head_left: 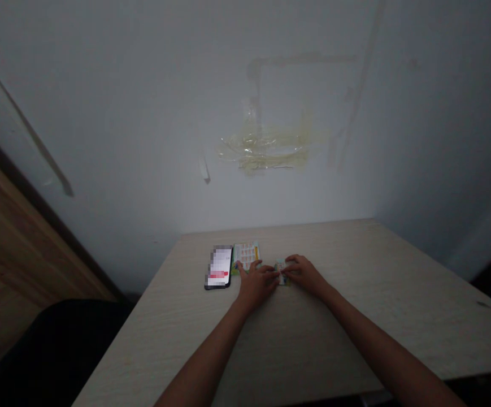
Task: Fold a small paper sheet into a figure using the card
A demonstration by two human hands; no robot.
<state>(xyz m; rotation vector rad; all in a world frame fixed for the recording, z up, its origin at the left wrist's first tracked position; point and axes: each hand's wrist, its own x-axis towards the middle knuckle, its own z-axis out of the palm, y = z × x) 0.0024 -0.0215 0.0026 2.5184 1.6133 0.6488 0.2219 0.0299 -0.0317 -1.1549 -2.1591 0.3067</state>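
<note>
Phone (221,267): lies flat on the tabletop, screen lit, part of it pixelated.
Printed sheet (246,253): just beside the phone's right edge, flat, rows of small pictures, near edge partly under left hand.
Left hand (257,284): palm down, fingers spread, thumb at the sheet, other fingertips at the small card; cannot tell if they grip.
Small card (283,279): on the tabletop between both hands, partly covered.
Right hand (308,276): fingers bent, tips at the card; pinch or mere touch, cannot tell.
Tabletop (381,277): pale, wood-grained.
</note>
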